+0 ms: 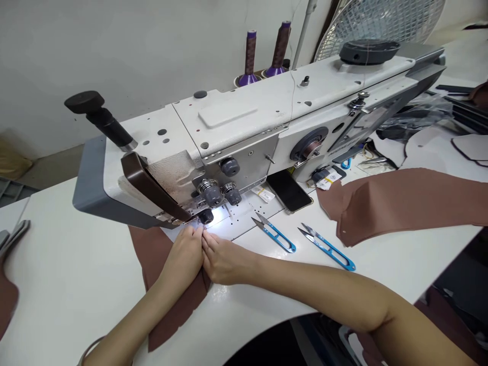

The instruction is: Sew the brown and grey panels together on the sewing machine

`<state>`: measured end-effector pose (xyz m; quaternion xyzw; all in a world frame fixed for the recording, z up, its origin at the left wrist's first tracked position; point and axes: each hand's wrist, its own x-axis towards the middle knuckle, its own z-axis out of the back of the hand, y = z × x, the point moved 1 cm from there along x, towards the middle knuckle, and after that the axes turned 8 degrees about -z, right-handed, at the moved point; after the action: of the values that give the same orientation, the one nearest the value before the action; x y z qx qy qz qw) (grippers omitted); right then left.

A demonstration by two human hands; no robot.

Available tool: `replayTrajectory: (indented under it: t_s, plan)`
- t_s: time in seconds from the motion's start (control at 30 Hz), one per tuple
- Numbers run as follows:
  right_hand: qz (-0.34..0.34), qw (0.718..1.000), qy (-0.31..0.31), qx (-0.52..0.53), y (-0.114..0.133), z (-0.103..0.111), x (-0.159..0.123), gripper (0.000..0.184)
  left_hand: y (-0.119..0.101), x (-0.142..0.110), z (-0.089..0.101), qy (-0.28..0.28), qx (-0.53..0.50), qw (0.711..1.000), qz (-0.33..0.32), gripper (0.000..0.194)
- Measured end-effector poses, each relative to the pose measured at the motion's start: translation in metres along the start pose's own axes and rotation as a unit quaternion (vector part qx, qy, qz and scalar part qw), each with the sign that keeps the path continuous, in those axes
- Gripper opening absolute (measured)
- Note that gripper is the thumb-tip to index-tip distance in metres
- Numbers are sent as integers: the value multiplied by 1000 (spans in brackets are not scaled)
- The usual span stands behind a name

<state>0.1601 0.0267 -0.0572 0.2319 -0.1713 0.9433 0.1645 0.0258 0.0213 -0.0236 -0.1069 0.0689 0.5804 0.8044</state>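
Note:
A white sewing machine [244, 122] stands across the table, its lamp lighting the needle area. Just in front of that lit spot my left hand [185, 256] is closed with its fingertips pinched together on a brown leather-like piece [171, 315]. Pressed against it, my right hand [224, 259] is also closed, gripping the edge of the same piece. The piece lies flat under my left wrist and reaches behind the machine's head. My fingers hide the needle and the exact edge they pinch. To the right lie two blue thread snips [280, 239] [330, 251].
A black phone [290, 190] lies under the machine arm. More brown material [412, 203] is spread at the right, with pale cut pieces [430, 145] behind it. Two brown thread cones [250, 58] and a fan [381, 25] stand behind. Another brown piece [7, 300] lies far left.

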Motion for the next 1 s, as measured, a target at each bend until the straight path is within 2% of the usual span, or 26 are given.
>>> replayTrajectory:
  t_s: [0.1,0.17,0.3,0.4,0.63,0.83,1.0]
  plan:
    - [7,1000,-22,13,4,1,-5,27,4,-2,2,8,-6,1000,24,35]
    - [7,999,-36,31,9,5,-11,24,12,-10,1,-12,-14,999,32,41]
    - [13,999,-39,35,18,14,-17,22,27,-24,-10,-66,-62,995,-46,44]
    - [19,999,-21,33,20,14,-17,23,25,-26,-14,-81,-75,991,-76,41]
    - [12,1000,-10,11,18,5,-10,27,7,-20,0,-45,-54,994,-78,30]
    - [-50,996,-61,31,25,1,-10,25,7,-14,4,-37,-57,995,-69,28]
    - [-67,993,-95,34,25,5,-8,24,8,-9,3,-32,-21,997,-69,24]
